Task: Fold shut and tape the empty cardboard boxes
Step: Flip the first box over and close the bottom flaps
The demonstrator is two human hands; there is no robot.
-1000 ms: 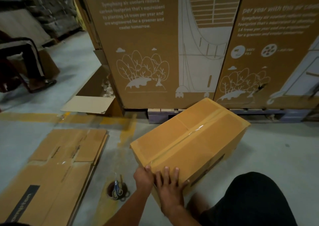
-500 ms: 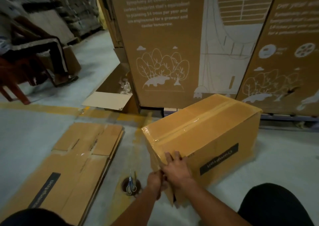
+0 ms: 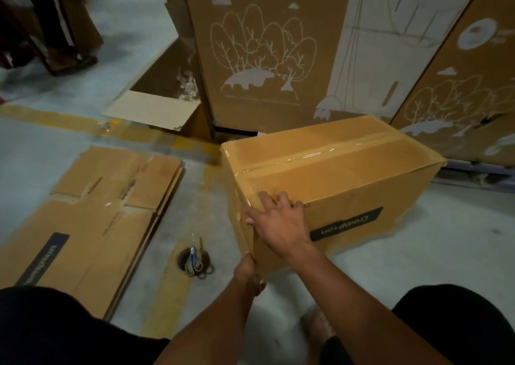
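Both hands (image 3: 278,225) on box (image 3: 348,175) near corner.

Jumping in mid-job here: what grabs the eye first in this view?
The taped cardboard box at centre, glossy tape along its top seam, with the right hand pressing flat on its near corner and the left hand at the lower edge. Left of it lie flattened boxes on the floor, and scissors between.

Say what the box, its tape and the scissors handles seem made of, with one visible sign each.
Box: matte brown cardboard, with creased fold edges. Tape: clear glossy plastic film, by the shine along the seam. Scissors handles: probably smooth blue plastic; too small to be sure.
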